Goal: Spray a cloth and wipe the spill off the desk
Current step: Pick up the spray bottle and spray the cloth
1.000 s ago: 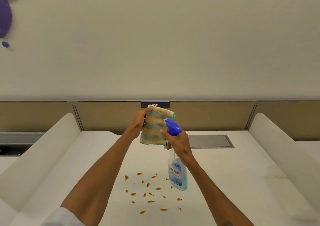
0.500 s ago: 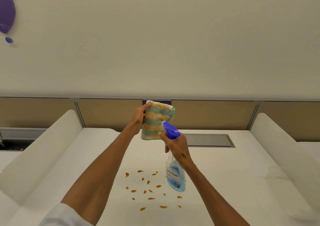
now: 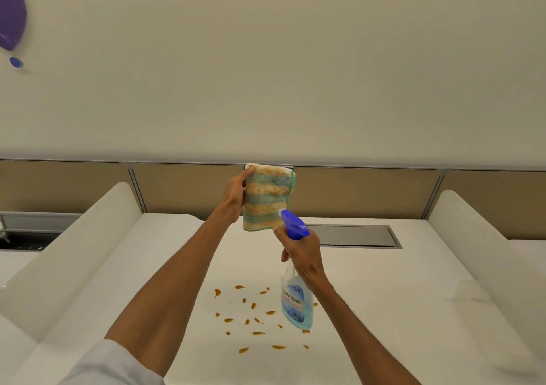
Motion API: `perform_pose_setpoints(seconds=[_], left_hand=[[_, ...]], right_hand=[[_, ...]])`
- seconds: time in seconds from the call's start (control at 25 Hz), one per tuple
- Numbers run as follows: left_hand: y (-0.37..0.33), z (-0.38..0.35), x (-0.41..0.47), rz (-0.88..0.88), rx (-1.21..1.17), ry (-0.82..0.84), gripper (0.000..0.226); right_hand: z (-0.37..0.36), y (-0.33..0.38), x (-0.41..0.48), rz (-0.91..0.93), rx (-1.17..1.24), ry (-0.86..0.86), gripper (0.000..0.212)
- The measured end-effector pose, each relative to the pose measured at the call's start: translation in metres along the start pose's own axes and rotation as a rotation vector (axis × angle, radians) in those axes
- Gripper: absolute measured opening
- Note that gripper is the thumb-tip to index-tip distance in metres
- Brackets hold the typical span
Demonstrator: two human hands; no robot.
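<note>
My left hand (image 3: 235, 192) holds a folded cloth (image 3: 267, 197) with teal and orange stripes upright in the air above the white desk (image 3: 384, 310). My right hand (image 3: 301, 256) grips the neck of a clear spray bottle (image 3: 295, 302) with blue liquid. The bottle's blue nozzle (image 3: 292, 225) points at the lower edge of the cloth, almost touching it. The spill (image 3: 254, 316) is a scatter of several small orange-brown drops on the desk beneath both hands. The bottle hides a few of them.
Rounded white dividers rise at the left (image 3: 74, 251) and right (image 3: 484, 243) sides of the desk. A grey cable hatch (image 3: 354, 235) lies flush in the desk behind the bottle. Tan partition panels (image 3: 369, 192) and a cream wall stand beyond.
Both hands have risen slightly and shifted a little left, with the nozzle staying close to the cloth's lower edge. The spill is unchanged.
</note>
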State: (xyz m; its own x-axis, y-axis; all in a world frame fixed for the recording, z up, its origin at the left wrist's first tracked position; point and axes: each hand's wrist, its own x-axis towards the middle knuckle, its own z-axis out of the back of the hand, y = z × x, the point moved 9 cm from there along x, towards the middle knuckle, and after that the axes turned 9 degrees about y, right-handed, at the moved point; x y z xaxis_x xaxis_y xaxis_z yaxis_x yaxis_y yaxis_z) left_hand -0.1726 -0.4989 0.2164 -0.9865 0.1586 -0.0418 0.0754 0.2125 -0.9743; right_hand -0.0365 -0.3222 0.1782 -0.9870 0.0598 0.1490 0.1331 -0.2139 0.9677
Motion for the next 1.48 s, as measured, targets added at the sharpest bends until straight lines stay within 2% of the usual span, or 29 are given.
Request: perform_pose_setpoints(seconds=[0.12,0.28,0.36,0.52,0.6,0.88,1.12,1.24,1.36,1.48], left_hand=[[-0.004,0.000,0.001,-0.013,-0.002,-0.004,0.029],[-0.007,0.003,0.002,-0.011,-0.015,-0.005,0.029],[-0.008,0.005,0.002,-0.001,-0.030,-0.005,0.030],[-0.009,0.006,0.004,-0.001,-0.030,-0.007,0.029],[-0.009,0.005,0.005,-0.001,-0.030,-0.005,0.028],[-0.011,0.008,0.004,-0.005,-0.043,-0.003,0.030],[-0.008,0.006,0.004,-0.008,-0.048,-0.014,0.027],[-0.009,0.007,0.002,-0.013,-0.058,-0.008,0.027],[-0.010,0.010,0.001,-0.016,-0.063,-0.018,0.027],[-0.009,0.012,-0.001,-0.012,-0.069,-0.020,0.027]], right_hand=[[-0.008,0.003,0.000,0.024,-0.027,0.049,0.025],[0.011,-0.012,0.000,-0.045,-0.016,-0.069,0.029],[0.014,-0.016,-0.001,-0.050,-0.039,-0.075,0.027],[-0.009,-0.012,-0.001,0.022,-0.040,0.117,0.025],[-0.016,-0.014,-0.002,0.011,-0.062,0.161,0.025],[0.017,-0.034,-0.006,-0.074,-0.029,-0.092,0.027],[-0.021,-0.033,-0.014,-0.025,-0.062,0.174,0.021],[-0.019,-0.038,-0.017,-0.037,-0.136,0.109,0.024],[-0.002,-0.049,-0.017,-0.105,-0.106,-0.014,0.027],[0.000,-0.055,-0.018,-0.134,-0.077,0.009,0.024]])
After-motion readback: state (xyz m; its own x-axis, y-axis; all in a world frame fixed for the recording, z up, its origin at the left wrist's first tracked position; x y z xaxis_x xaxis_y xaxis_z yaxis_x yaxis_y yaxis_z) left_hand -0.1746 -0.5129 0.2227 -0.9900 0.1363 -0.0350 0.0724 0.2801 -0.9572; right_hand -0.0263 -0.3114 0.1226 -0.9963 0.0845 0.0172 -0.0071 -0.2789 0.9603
